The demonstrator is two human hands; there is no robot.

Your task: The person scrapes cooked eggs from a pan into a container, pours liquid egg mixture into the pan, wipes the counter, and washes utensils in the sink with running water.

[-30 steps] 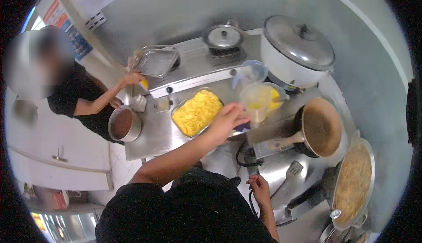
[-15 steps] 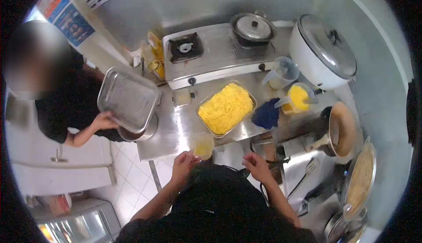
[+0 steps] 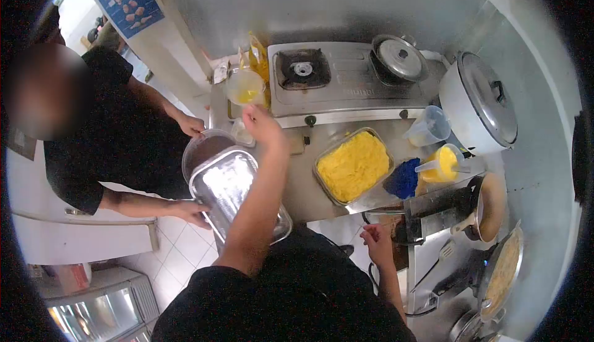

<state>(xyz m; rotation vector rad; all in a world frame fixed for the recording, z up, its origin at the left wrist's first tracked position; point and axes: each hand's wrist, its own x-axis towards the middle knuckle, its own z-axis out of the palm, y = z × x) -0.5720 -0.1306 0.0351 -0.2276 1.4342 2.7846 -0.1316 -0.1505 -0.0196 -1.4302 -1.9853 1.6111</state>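
Right grip, released; left grip, grasping translucent cup.
Right grip is hanging half-curled before the counter; metal tray, held by a co-worker, is lying beneath the left forearm; yellow food is resting on the counter; cup is hovering near packets beside the stove.

Blurred left hand, metal tray part-hidden (forearm across).
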